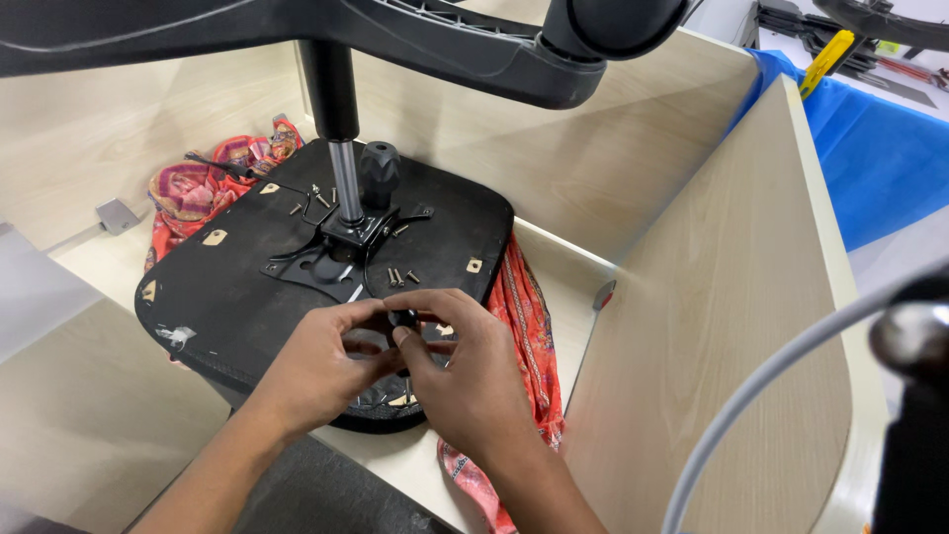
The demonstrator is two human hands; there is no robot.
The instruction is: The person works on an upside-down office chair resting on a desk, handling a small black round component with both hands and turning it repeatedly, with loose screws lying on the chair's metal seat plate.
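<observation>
Matt black seat underside [227, 287] — glossy metal column [346, 183].

I see a light wood-grain desk [89, 435] carrying everything, boxed in by matching panels [732, 326] at back and right. A red patterned cloth [524, 326] lies directly on it, bunched at the back left and trailing out front right. An upturned black seat [217, 287] rests on the cloth. A small grey bracket [117, 215] sits at the far left.

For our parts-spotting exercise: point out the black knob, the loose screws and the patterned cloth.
black knob [380, 168], head view, on its ribbed side.
loose screws [395, 277], head view, on the middle screw of the cluster.
patterned cloth [529, 336], head view, on its red fold.
</observation>
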